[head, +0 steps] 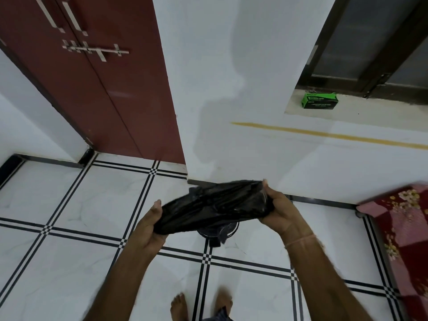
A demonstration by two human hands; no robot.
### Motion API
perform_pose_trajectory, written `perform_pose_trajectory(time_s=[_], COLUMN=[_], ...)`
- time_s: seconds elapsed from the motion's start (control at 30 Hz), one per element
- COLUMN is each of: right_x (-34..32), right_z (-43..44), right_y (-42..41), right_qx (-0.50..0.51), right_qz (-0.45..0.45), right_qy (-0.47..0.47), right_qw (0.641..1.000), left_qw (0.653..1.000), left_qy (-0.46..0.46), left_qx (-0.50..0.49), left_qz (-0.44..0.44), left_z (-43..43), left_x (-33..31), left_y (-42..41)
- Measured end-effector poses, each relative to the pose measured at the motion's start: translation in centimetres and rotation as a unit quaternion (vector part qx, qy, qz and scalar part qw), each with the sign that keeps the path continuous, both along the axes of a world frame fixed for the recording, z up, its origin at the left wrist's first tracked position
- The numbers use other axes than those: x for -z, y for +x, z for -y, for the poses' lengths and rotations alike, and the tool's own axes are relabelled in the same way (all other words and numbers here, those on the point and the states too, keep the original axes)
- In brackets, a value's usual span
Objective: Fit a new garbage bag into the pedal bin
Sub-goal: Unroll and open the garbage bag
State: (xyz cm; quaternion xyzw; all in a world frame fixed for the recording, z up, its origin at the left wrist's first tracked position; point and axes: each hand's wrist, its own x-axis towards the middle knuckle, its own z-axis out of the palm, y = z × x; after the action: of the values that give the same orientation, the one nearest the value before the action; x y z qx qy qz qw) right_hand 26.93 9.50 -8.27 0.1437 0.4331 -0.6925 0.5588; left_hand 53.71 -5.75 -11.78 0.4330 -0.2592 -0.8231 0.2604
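Note:
A black garbage bag (213, 206), still bunched and creased, is stretched between my two hands at waist height. My left hand (151, 224) grips its lower left end. My right hand (275, 210) grips its upper right end, thumb on top. Under the bag, only a sliver of the dark pedal bin (216, 232) shows on the floor, with its pedal poking out in front. The rest of the bin is hidden by the bag.
A white wall corner stands just behind the bin. A red double door (97, 84) is at the left. A green box of garbage bags (319, 101) sits on the window ledge. A floral-covered piece of furniture (400, 230) is at the right. My bare feet (201, 304) stand on white tiles.

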Motion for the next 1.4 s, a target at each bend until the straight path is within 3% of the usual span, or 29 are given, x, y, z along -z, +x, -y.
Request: perform_pose_trajectory(time_s=[0.1, 0.2, 0.27, 0.33, 0.4, 0.43, 0.5, 0.53, 0.57, 0.6, 0.63, 0.7, 0.73, 0.83, 0.9, 0.97, 1.07, 1.4], right_x=[1.1, 2.2, 2.7, 3.1, 0.4, -1.4, -6.0, -8.6, -9.4, -8.5, -6.1, 1.8, 6.0, 9.7, 7.9, 5.3, 4.1, 7.4], right_z=[-0.4, -0.6, -0.9, -0.2, 2.2, 3.8, 6.8, 7.9, 8.1, 8.1, 7.6, 4.2, 2.8, 1.0, 1.4, 2.5, 3.3, 1.9], right_y=[-1.3, -1.8, -1.4, -0.4, 0.7, 0.9, 1.3, 1.6, 1.8, 1.7, 2.1, 3.6, 3.4, 2.1, 1.7, 1.2, 1.6, 6.4], right_qx=[0.064, 0.057, 0.031, -0.068, -0.199, -0.224, -0.131, -0.038, 0.033, 0.048, -0.026, -0.317, -0.383, -0.314, -0.271, -0.246, -0.242, -0.178], right_qz=[-0.019, -0.08, -0.121, -0.198, -0.296, -0.333, -0.473, -0.571, -0.664, -0.739, -0.755, -0.603, -0.527, -0.361, -0.348, -0.323, -0.339, -0.325], right_qy=[-0.015, -0.045, -0.039, 0.022, 0.104, 0.117, 0.056, -0.003, -0.045, -0.04, 0.026, 0.195, 0.23, 0.216, 0.171, 0.138, 0.143, 0.16], right_qw=[0.998, 0.994, 0.991, 0.978, 0.928, 0.908, 0.869, 0.82, 0.746, 0.671, 0.654, 0.705, 0.723, 0.851, 0.881, 0.903, 0.898, 0.915], left_qw=[0.993, 0.967, 0.967, 0.973, 0.978, 0.983, 0.986, 0.964, 0.926, 0.884, 0.875, 0.919, 0.933, 0.944, 0.951, 0.96, 0.961, 0.958], left_qy=[-0.044, -0.086, -0.045, 0.053, 0.094, 0.064, -0.081, -0.204, -0.323, -0.417, -0.424, -0.273, -0.177, -0.013, 0.013, -0.009, -0.059, -0.065], left_qx=[0.059, 0.153, 0.151, 0.075, -0.023, -0.052, -0.107, -0.144, -0.158, -0.14, -0.078, 0.044, 0.062, 0.045, 0.022, -0.009, 0.006, 0.073], left_qz=[0.091, 0.185, 0.198, 0.211, 0.186, 0.161, 0.097, 0.093, 0.115, 0.158, 0.219, 0.281, 0.306, 0.327, 0.307, 0.278, 0.27, 0.268], left_z=[-0.5, -0.7, -0.5, 0.7, 2.4, 3.5, 5.0, 5.2, 5.0, 4.7, 4.2, 2.0, 1.6, 2.6, 3.5, 4.6, 5.3, 5.0], left_x=[0.9, 1.0, 0.7, 1.1, 0.2, -1.2, -5.5, -8.4, -9.5, -9.1, -7.1, -1.7, 1.2, 4.8, 5.3, 5.1, 5.0, 7.1], left_y=[1.2, 1.7, 1.4, 0.4, -2.5, -4.4, -8.0, -9.1, -9.5, -9.6, -9.3, -7.6, -6.4, -3.8, -2.8, -2.9, -3.1, -0.6])
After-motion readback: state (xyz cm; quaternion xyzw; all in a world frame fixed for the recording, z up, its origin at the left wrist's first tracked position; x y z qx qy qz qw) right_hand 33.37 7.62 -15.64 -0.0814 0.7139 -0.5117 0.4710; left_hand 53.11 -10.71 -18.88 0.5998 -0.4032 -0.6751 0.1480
